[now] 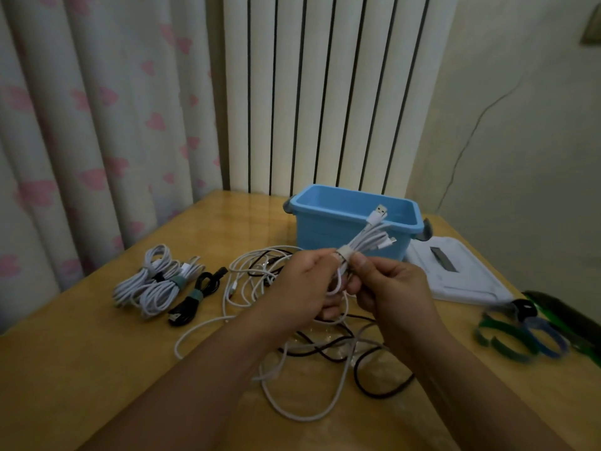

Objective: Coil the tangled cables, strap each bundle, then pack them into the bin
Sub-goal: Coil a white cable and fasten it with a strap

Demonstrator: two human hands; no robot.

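A coiled white cable bundle point(364, 245) is held above the wooden table point(97, 369), in front of the blue bin point(351, 222). The bundle is gripped by both hands: the left hand point(305, 288) is curled around its lower part, and the right hand point(390, 288) pinches it at a pale strap point(345, 255) wrapped around the coil. The fingers of both hands are clamped on the bundle. A USB plug point(380, 211) at the bundle's upper end is seen against the bin's opening.

Below the hands, a tangle of loose white and black cables point(292, 353) lies spread on the table. To the left, well apart from the tangle, two strapped white bundles point(153, 281) lie side by side, with a strapped black bundle point(195, 297) just beside them.

The bin stands upright at the far edge of the table. Its white lid point(455, 275) lies flat just to the right of it. Near the right table edge, a group of green and blue straps point(520, 336) is laid out. A curtain point(97, 125) and a radiator point(325, 92) are visible behind the table.
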